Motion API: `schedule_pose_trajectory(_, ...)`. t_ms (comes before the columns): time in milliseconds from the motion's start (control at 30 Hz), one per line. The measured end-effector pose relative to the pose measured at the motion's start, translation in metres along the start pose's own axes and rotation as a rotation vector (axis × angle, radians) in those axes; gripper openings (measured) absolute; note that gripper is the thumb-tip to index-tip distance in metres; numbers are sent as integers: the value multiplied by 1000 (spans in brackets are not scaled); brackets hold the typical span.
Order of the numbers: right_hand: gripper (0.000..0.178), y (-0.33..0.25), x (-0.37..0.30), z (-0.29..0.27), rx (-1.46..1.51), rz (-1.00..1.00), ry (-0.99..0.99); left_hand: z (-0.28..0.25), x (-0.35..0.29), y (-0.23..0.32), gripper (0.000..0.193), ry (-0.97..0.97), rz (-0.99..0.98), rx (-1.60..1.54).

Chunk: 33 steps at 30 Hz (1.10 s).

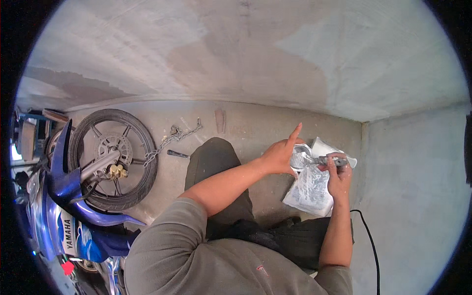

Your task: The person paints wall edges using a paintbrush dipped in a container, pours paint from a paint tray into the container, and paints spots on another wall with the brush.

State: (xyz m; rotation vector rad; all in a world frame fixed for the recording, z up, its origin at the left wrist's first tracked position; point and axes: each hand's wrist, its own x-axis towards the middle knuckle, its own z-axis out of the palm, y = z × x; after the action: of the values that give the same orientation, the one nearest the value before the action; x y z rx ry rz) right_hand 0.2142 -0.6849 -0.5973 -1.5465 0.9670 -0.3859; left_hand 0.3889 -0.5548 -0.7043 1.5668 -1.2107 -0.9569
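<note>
My left hand (pixel 280 156) is at a small tub (pixel 298 158) smeared with whitish-grey paste. Its thumb and fingers go round the near-left side, while one finger sticks out forward. My right hand (pixel 338 173) is closed round the handle of a putty knife (pixel 322 161). The paste-coated end of the knife reaches into the tub, and its exact outline is hard to make out. Just below and behind the tub, a white bag (pixel 309 194) lies on the floor, streaked with powder or paste.
A blue motorcycle (pixel 93 216) stands at the left, its front wheel (pixel 113 160) facing the wall. A chain (pixel 179 136), a dark-handled tool (pixel 177 154) and a brownish strip (pixel 220 121) lie on the floor (pixel 265 118). Walls (pixel 408 167) rise ahead and right; a black cable (pixel 372 241) hangs near.
</note>
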Motion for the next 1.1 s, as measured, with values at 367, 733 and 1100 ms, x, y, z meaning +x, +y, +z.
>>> schedule_pose_trajectory(367, 14, -6, -2, 1, -93, -59, -33, -4, 5, 3, 166, -35, -13, -43)
schedule_pose_trajectory(733, 17, -7, -3, 5, -77, -76, 28, -15, 1, 5, 167, -58, -18, -5)
schedule_pose_trajectory(1100, 17, 4, 1, 8, -64, -97, 72, -19, 2, -3, 169, -51, -1, -53)
